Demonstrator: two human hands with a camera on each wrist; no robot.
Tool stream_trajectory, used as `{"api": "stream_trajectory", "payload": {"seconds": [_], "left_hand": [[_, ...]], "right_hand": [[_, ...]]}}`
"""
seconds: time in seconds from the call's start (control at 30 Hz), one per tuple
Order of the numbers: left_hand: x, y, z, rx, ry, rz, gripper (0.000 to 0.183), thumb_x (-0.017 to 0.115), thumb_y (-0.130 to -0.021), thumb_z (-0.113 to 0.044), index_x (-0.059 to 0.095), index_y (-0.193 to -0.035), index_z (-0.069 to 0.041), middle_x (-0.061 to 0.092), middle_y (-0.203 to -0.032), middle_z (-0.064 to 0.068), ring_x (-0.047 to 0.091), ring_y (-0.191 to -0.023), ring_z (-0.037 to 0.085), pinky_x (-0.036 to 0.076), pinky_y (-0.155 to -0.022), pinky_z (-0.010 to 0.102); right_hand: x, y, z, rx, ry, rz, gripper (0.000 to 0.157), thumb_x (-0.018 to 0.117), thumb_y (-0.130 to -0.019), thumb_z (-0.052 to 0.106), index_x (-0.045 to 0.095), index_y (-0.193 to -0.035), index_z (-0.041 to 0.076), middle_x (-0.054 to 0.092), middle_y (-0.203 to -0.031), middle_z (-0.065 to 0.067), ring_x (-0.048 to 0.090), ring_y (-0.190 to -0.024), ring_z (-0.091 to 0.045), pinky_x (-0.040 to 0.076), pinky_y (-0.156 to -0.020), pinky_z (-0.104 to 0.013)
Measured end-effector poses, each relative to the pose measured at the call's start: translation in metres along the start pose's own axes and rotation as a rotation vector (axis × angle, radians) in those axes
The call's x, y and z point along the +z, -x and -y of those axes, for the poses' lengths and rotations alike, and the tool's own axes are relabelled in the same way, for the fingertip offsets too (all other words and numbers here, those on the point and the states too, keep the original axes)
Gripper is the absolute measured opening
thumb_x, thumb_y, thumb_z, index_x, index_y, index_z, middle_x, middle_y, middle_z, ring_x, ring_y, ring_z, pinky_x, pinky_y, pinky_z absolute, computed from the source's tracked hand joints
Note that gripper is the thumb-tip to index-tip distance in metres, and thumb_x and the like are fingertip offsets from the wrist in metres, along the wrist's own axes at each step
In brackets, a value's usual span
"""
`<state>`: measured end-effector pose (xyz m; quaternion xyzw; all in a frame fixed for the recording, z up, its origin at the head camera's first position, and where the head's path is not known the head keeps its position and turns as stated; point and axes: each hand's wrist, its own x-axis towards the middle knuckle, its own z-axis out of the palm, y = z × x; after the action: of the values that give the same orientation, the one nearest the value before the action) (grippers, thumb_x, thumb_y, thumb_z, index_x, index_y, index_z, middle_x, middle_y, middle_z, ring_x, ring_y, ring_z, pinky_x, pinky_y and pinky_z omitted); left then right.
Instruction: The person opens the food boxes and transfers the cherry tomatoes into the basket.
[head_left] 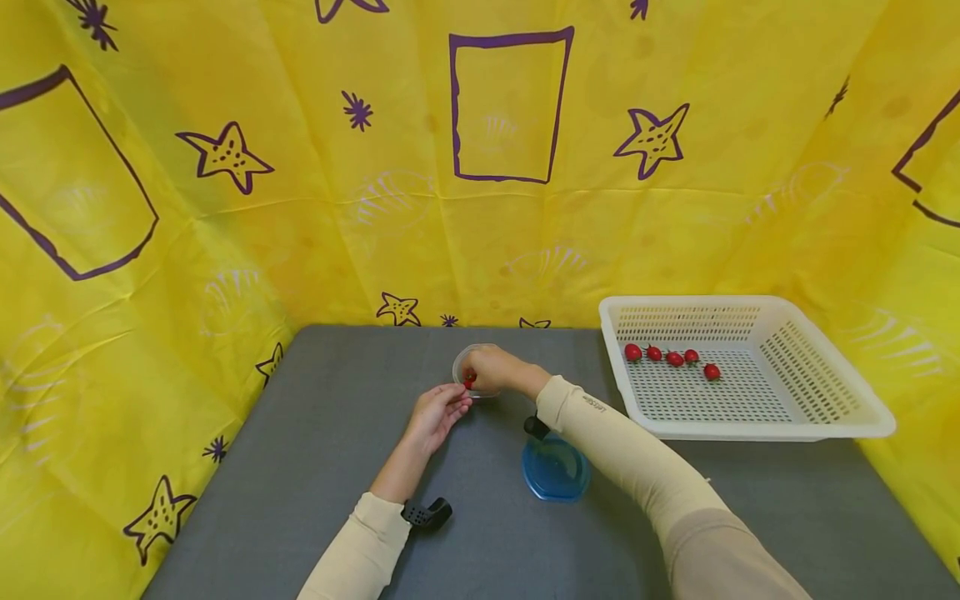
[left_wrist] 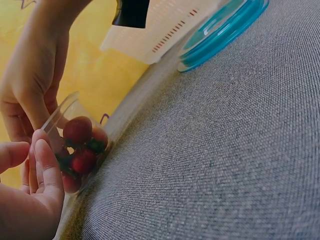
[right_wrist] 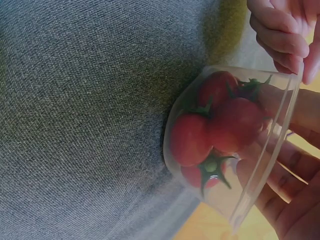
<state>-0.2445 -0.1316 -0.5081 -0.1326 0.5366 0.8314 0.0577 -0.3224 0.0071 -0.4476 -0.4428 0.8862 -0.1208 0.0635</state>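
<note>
A small clear plastic container (right_wrist: pixel 235 210) stands on the grey cloth with several cherry tomatoes (right_wrist: pixel 190 139) inside, some with green stems. My left hand (head_left: pixel 437 414) pinches its rim between thumb and fingers, on the left side in the head view. From the other side my right hand (head_left: pixel 491 369) reaches down into the container. Its fingers (right_wrist: pixel 280 165) are spread beside the tomatoes in the right wrist view, seen partly through the clear wall. In the head view the right hand hides most of the container's contents. A round blue lid (head_left: pixel 556 469) lies below the right forearm.
To the right stands a white perforated basket (head_left: pixel 847 423) with several cherry tomatoes (head_left: pixel 674 358) along its left side. Grey cloth (head_left: pixel 300 500) covers the table. Yellow patterned fabric (head_left: pixel 510 242) hangs at the back and sides.
</note>
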Motion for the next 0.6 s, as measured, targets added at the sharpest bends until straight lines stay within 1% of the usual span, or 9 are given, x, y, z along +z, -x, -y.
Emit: {"api": "stream_trajectory", "payload": {"seconds": [0.13, 0.3, 0.5, 0.6], "left_hand": [[-0.0001, 0.0004, -0.0003, 0.0, 0.001, 0.005, 0.012, 0.054, -0.096, -0.003, 0.061, -0.086, -0.005, 0.065, -0.071, -0.001, 0.064, -0.065, 0.008, 0.054, -0.064, 0.019], [0.0002, 0.0011, -0.0013, -0.007, 0.007, 0.006, 0.016, 0.055, -0.096, -0.003, 0.062, -0.083, -0.008, 0.065, -0.071, 0.0, 0.064, -0.064, 0.008, 0.054, -0.064, 0.019], [0.0011, 0.0016, -0.001, -0.005, 0.003, 0.019, 0.018, 0.054, -0.096, -0.003, 0.061, -0.08, -0.008, 0.065, -0.07, -0.001, 0.064, -0.064, 0.008, 0.053, -0.063, 0.019], [0.0013, 0.0002, -0.0009, 0.006, -0.001, 0.026, 0.017, 0.054, -0.096, -0.003, 0.061, -0.081, -0.008, 0.065, -0.07, -0.002, 0.064, -0.065, 0.008, 0.053, -0.063, 0.019]], "right_hand": [[0.0002, 0.0003, -0.0001, -0.007, 0.006, -0.005, 0.009, 0.068, -0.085, 0.009, 0.075, -0.091, 0.008, 0.073, -0.088, -0.004, 0.064, -0.086, -0.022, 0.051, -0.088, -0.037], [-0.001, 0.0015, 0.0006, -0.011, -0.004, -0.007, 0.009, 0.067, -0.085, 0.009, 0.075, -0.091, 0.008, 0.072, -0.086, -0.004, 0.063, -0.083, -0.021, 0.052, -0.085, -0.036], [-0.0035, 0.0058, 0.0001, 0.029, -0.034, 0.003, 0.008, 0.069, -0.087, 0.011, 0.074, -0.092, 0.008, 0.071, -0.086, -0.004, 0.058, -0.078, -0.018, 0.053, -0.08, -0.032], [-0.0074, 0.0078, -0.0002, 0.052, -0.047, -0.006, 0.009, 0.07, -0.087, 0.012, 0.074, -0.094, 0.007, 0.07, -0.086, -0.006, 0.057, -0.076, -0.018, 0.053, -0.076, -0.031]]}}
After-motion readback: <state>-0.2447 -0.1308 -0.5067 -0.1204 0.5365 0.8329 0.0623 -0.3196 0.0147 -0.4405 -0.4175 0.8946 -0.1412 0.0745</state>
